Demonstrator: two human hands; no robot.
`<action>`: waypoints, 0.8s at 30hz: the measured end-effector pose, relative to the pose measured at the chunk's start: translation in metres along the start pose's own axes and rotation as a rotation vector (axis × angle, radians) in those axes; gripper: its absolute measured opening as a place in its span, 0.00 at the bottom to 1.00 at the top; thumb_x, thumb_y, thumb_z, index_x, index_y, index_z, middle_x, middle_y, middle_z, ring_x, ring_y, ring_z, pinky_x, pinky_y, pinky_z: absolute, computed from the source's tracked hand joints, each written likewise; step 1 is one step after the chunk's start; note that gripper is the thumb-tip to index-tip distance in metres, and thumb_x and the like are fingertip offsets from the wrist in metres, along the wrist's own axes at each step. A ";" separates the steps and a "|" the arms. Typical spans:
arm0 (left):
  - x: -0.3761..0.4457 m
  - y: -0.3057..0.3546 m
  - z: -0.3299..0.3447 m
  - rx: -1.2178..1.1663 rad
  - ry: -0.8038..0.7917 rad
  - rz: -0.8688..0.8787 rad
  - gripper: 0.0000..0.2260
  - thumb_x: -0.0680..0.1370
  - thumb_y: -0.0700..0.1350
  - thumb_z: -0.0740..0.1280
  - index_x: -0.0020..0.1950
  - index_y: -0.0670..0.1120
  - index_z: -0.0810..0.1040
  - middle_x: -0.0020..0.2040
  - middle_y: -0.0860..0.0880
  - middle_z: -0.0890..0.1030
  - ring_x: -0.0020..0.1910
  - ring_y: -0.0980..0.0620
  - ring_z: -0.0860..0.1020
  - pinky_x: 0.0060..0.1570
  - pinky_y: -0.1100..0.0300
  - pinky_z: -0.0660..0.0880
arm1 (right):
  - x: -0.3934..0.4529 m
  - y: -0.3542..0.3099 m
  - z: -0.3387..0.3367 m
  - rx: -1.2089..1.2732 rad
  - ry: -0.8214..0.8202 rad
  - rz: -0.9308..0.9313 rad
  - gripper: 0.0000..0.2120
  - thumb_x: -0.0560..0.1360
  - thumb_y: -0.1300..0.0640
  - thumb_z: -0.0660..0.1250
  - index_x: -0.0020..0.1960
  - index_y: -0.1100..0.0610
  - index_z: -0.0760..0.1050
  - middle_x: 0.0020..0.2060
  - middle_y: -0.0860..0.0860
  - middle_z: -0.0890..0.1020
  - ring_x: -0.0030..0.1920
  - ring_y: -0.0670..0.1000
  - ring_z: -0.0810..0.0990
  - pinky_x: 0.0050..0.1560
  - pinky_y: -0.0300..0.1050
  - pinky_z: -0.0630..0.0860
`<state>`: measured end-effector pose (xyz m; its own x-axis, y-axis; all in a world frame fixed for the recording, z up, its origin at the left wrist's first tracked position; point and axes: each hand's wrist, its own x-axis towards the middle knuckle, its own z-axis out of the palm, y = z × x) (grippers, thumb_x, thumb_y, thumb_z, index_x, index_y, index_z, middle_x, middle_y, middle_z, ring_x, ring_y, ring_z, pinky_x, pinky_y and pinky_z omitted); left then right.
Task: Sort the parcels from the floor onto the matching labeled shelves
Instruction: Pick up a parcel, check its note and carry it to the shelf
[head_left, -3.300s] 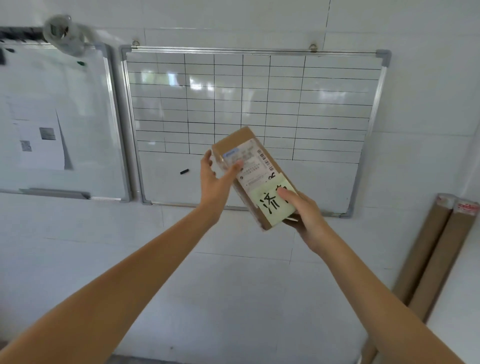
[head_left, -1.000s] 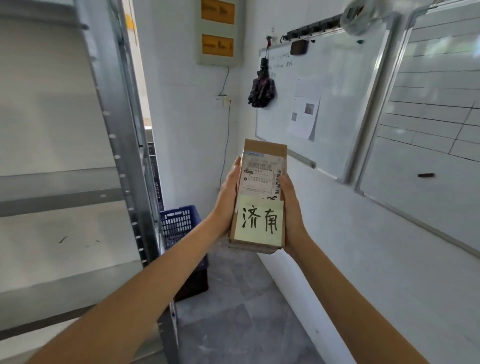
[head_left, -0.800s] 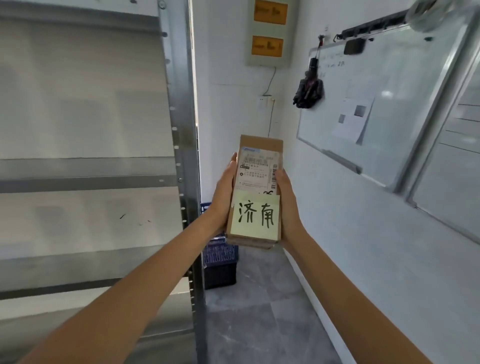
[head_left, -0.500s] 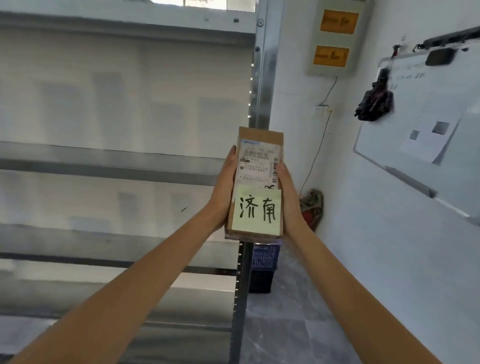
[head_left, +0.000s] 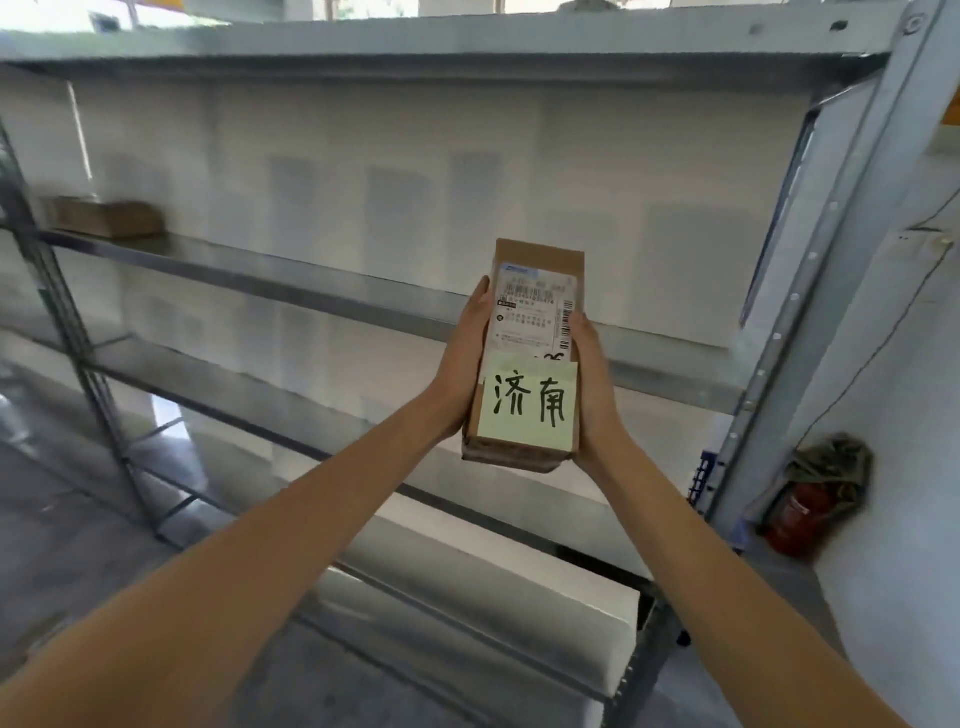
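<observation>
I see one brown parcel (head_left: 530, 358) clamped between my left hand (head_left: 465, 364) and right hand (head_left: 592, 384), one yellow note (head_left: 527, 405) on it, held before the metal shelves (head_left: 311, 291); one second box (head_left: 104, 218) sits far left.

Both arms outstretched, left hand (head_left: 460, 371) and right hand (head_left: 592, 384) upright, palms inward.

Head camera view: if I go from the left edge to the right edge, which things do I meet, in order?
Brown box on the shelf → left hand → parcel with the yellow note → right hand → right shelf post → red object on the floor by the wall.
</observation>
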<state>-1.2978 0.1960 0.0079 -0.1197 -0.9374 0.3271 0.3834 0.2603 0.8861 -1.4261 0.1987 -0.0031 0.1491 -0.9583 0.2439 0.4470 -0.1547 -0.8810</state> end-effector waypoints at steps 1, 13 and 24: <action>-0.002 0.006 -0.010 0.019 0.016 0.010 0.32 0.81 0.61 0.58 0.77 0.40 0.66 0.70 0.30 0.73 0.60 0.37 0.79 0.54 0.48 0.80 | 0.004 0.007 0.009 0.021 -0.025 0.018 0.33 0.76 0.39 0.65 0.73 0.59 0.71 0.63 0.65 0.81 0.56 0.66 0.83 0.56 0.63 0.80; -0.006 0.030 -0.104 0.144 0.261 0.111 0.31 0.79 0.59 0.58 0.75 0.39 0.68 0.61 0.36 0.80 0.53 0.43 0.83 0.48 0.53 0.80 | 0.062 0.067 0.084 0.012 -0.204 0.117 0.32 0.75 0.36 0.65 0.71 0.57 0.73 0.63 0.63 0.82 0.62 0.68 0.81 0.63 0.67 0.78; 0.035 0.034 -0.148 0.221 0.420 0.164 0.32 0.78 0.60 0.57 0.75 0.40 0.68 0.63 0.36 0.80 0.54 0.43 0.82 0.49 0.54 0.80 | 0.136 0.093 0.111 -0.007 -0.335 0.141 0.39 0.68 0.34 0.68 0.70 0.58 0.73 0.62 0.65 0.81 0.60 0.68 0.81 0.65 0.69 0.75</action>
<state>-1.1540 0.1375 0.0010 0.3226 -0.8803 0.3479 0.1573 0.4123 0.8974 -1.2662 0.0808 -0.0072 0.4901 -0.8385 0.2381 0.3956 -0.0295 -0.9180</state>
